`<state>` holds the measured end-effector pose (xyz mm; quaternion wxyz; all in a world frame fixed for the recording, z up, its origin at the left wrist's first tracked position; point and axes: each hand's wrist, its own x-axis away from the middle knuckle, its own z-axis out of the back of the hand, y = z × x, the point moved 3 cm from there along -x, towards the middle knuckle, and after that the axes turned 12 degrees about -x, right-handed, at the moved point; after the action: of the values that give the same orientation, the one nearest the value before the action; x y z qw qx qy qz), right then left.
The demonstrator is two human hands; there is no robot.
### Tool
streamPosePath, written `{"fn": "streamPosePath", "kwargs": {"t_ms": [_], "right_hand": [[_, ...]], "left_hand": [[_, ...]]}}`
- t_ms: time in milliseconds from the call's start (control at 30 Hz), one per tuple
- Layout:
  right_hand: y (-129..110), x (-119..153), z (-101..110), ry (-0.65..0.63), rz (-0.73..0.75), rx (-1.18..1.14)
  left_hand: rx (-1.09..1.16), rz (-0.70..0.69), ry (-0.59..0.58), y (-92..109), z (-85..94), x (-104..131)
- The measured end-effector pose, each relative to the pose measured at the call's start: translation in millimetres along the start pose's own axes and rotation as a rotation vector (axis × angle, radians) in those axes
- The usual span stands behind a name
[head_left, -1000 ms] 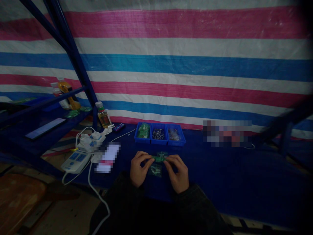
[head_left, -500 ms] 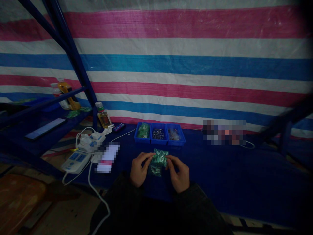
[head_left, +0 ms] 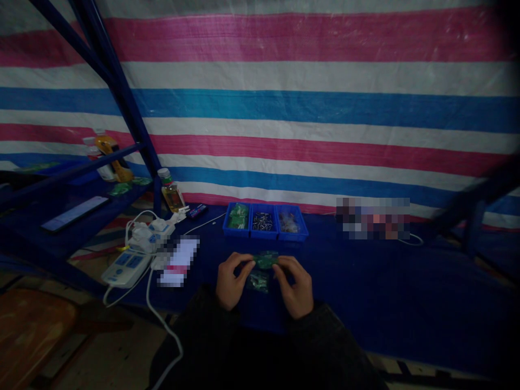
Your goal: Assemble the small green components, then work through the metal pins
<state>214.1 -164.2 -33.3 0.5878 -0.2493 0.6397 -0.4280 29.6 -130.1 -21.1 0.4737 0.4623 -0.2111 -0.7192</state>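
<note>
A small green plastic packet (head_left: 266, 260) is stretched between my two hands, above the blue table (head_left: 349, 303). My left hand (head_left: 233, 280) pinches its left edge between thumb and fingers. The right edge is pinched by my right hand (head_left: 295, 285). Just below, between the hands, lies another green packet (head_left: 259, 281). Behind them stand three joined blue trays: the left tray (head_left: 236, 234) holds green packets, the middle tray (head_left: 264, 235) small metal screws or pins, the right tray (head_left: 293, 236) clear packets with small parts too blurred to name.
On the left are a white power strip (head_left: 125, 268) with plugs and cables, a blurred-out phone (head_left: 179, 262) and a bottle (head_left: 173, 196). A blue metal frame (head_left: 122, 103) rises there. Pixelated items (head_left: 374, 218) lie at the back right.
The held packet has tipped and looks flatter and narrower from top to bottom. My right hand has shifted slightly left. More of the packet below shows.
</note>
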Motion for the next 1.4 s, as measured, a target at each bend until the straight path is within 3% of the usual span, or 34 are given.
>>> {"fn": "streamPosePath", "kwargs": {"t_ms": [100,200,300,533,833,1067,1267,1400], "right_hand": [[6,3,-2,0.013,-0.077,-0.046],[9,5,-3,0.055,-0.112,-0.094],[7,5,-2,0.065,-0.097,-0.103],[1,4,0,-0.074,-0.026,-0.035],[-3,0,0,-0.025,0.061,0.017],[8,5,-2,0.016,-0.074,-0.048],[2,4,-2,-0.001,-0.041,-0.035],[-3,3,1,-0.043,-0.036,-0.004]], "left_hand": [[0.026,0.061,0.010,-2,-0.6,1],[0.010,0.024,0.006,0,1.4,0],[-0.006,-0.041,-0.001,4,4.0,-1],[-0.003,-0.037,0.019,1,4.8,-3],[-0.026,-0.033,0.041,3,4.5,-2],[0.042,0.076,0.015,-2,-1.1,1],[0.019,0.000,-0.051,2,0.8,-1],[0.013,-0.025,-0.035,5,2.8,-3]]}}
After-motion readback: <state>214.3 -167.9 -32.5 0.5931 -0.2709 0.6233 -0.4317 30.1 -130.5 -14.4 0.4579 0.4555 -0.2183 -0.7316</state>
